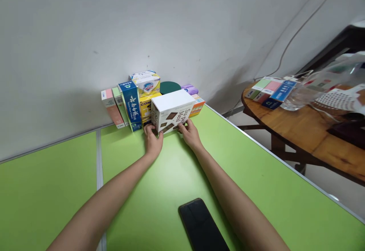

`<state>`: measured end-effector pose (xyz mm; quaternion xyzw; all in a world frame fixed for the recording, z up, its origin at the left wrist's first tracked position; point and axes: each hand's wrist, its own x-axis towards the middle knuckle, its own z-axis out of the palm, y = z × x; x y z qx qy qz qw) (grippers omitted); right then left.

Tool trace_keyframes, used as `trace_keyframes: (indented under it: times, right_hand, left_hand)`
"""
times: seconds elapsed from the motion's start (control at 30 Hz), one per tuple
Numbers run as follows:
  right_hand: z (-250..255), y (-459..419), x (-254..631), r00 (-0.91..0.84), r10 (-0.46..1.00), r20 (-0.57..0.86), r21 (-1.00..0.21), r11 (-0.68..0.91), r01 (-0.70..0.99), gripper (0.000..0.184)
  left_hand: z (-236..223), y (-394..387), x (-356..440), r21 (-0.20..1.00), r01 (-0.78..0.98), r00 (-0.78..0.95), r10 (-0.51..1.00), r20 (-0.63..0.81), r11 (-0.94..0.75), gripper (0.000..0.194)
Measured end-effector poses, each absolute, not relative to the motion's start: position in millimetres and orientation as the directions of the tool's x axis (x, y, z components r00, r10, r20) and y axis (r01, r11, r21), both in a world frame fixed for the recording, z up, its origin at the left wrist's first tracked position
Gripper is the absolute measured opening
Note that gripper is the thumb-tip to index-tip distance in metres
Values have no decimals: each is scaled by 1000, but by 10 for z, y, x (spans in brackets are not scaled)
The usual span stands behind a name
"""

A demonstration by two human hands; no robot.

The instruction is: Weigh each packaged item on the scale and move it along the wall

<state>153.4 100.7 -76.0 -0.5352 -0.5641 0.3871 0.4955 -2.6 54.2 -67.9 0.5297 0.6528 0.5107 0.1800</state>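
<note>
Between my two hands is a white snack box (173,112) printed "Super Meal", upright near the back corner of the green table. My left hand (154,140) grips its lower left corner, and my right hand (190,133) closes on its lower right front. Just left of it are a yellow box (146,106), partly covered, and soap boxes (148,83) stacked on top. A blue toothpaste box (131,106) stands farther left, beside a green box (119,104) and a pink box (112,108). Behind the snack box show a dark green round thing (170,87), a purple pack (190,89) and an orange box (197,105).
A black phone (202,224) lies on the green table (57,197) between my forearms. To the right stands a wooden table (299,129) with more toothpaste boxes (270,91), a clear plastic bag (302,91) and a white perforated basket (339,99). A wall (114,34) rises behind the boxes.
</note>
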Motion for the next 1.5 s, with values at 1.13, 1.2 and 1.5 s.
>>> trace_keyframes:
  times: [1.13, 1.2, 1.5]
  right_hand:
    - [370, -1944, -1284, -955, 190, -228, -937, 224, 269, 38]
    - [323, -1923, -1602, -951, 219, -218, -963, 111, 246, 39]
    - [152, -1667, -3392, -890, 430, -149, -968, -247, 43, 28]
  left_hand:
    - [52, -2927, -2793, 462, 792, 291, 912, 288, -398, 31]
    - [52, -2972, -3059, 575, 751, 158, 934, 321, -325, 30]
    - [-196, -2601, -4510, 893, 446, -630, 727, 275, 49, 30]
